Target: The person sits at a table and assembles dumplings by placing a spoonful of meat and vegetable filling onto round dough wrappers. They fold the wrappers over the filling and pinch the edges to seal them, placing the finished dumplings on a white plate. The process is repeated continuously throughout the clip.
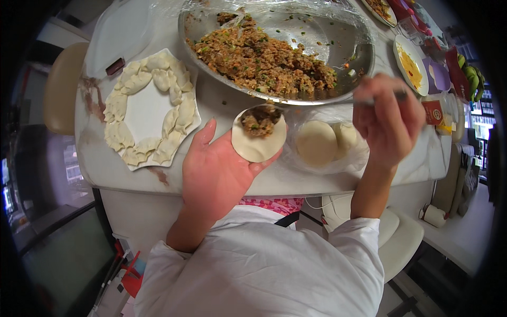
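Observation:
On the fingers of my left hand (222, 170), palm up, lies a round dumpling wrapper (255, 149). A lump of minced filling (257, 125) rests on its upper part, with the dark bowl of a spoon against it. My right hand (386, 115) grips the metal spoon's handle, partly blurred. Beyond the hands stands a large steel bowl (237, 84) of minced filling with green bits, its far rim covered by cling film. Between my hands, round wrappers (317, 143) lie in a clear plastic bag. Folded dumplings (117, 107) ring a white plate (146, 115) at the left.
A translucent lid (121, 31) lies at the back left, near a small dark red object (115, 66). At the right are a plate with yellow food remains (412, 69), a purple dish (437, 75), a jar with a red label (433, 112) and green bananas (471, 81).

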Demonstrator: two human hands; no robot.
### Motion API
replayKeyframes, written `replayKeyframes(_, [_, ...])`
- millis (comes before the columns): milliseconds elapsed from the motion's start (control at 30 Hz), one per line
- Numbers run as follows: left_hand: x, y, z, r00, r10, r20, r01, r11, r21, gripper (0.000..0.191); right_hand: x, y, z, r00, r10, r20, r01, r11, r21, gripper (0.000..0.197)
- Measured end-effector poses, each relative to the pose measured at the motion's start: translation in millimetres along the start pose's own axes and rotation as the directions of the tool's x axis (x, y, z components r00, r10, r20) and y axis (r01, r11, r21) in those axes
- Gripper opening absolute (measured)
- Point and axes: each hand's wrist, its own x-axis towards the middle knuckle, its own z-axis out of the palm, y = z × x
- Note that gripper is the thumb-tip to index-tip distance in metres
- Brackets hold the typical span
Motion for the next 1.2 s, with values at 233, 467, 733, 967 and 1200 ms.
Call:
replayKeyframes(233, [-10.1, 6.9, -15.3, 0.993, 0.115, -0.006, -0.115, 0.993, 0.024, 0.07, -8.4, -4.3, 17.8, 0.788, -0.502, 0.356, 0.574, 0.808, -0.132, 0.031])
replayKeyframes(467, [-17.9, 11.7, -20.3, 0.977, 0.214, 0.012, -0.214, 0.976, 0.035, 0.065, -16.1, -1.2, 16.7, 0.899, -0.412, 0.151, 0.422, 0.906, -0.042, 0.039])
replayKeyframes(733, [-23.1, 5.4, -28.1, 0.97, 0.243, 0.033, -0.244, 0.969, 0.03, 0.065, -23.1, -2.0, 40.0, 0.831, -0.464, 0.308, 0.508, 0.858, -0.078, 0.019])
replayKeyframes(967, [-27.6, -3.8, -33.3, 0.956, 0.292, 0.039, -0.293, 0.956, 0.018, 0.064, -31.7, -10.7, 39.7, 0.823, -0.489, 0.29, 0.54, 0.832, -0.129, 0.022])
replayKeyframes(1200, [-33.8, -11.4, -27.1, 0.946, 0.322, -0.018, -0.322, 0.947, 0.015, 0.065, -38.2, -18.9, 51.6, 0.75, -0.52, 0.409, 0.585, 0.81, -0.045, 0.023])
